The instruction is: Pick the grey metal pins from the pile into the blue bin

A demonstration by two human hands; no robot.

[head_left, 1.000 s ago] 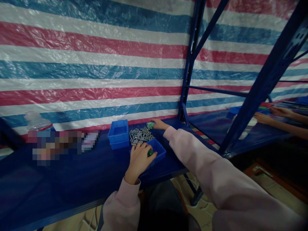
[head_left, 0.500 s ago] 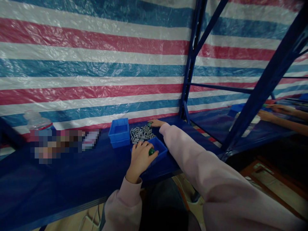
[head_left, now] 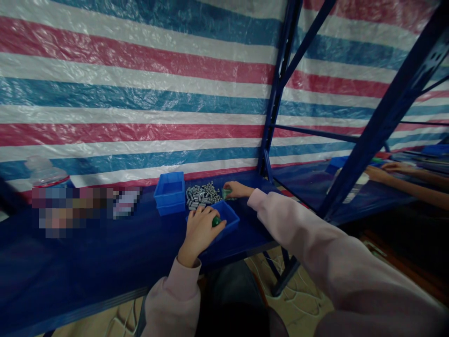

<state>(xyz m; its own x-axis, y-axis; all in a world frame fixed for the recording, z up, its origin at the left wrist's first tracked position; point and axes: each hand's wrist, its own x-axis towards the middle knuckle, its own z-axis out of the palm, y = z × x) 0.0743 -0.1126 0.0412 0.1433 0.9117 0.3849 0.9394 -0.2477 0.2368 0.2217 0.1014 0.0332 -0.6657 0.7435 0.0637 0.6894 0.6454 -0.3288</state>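
Note:
My left hand (head_left: 200, 230) is closed round a dark green, rounded object (head_left: 216, 222), whose kind I cannot make out. It is over the left part of a low blue bin (head_left: 231, 228) and hides that part. Beyond the bin is a heap of small grey metal cylinders (head_left: 199, 195), with smaller pieces at its right. At the heap's right edge, my right hand (head_left: 238, 189) pinches a pale green, see-through piece (head_left: 226, 192), low over the table. Its exact shape is too small to tell.
Stacked blue bins (head_left: 170, 193) stand left of the heap on the blue table (head_left: 140, 252). A clear plastic bottle (head_left: 45, 174) and blurred items are farther left. A blue metal post (head_left: 372, 121) rises at right. Another person's hands (head_left: 380, 172) are beyond it.
My right hand has drawn back from the heap's far side towards its right edge, with the green piece still in its fingers. My left hand keeps its grip over the bin. The view has shifted slightly.

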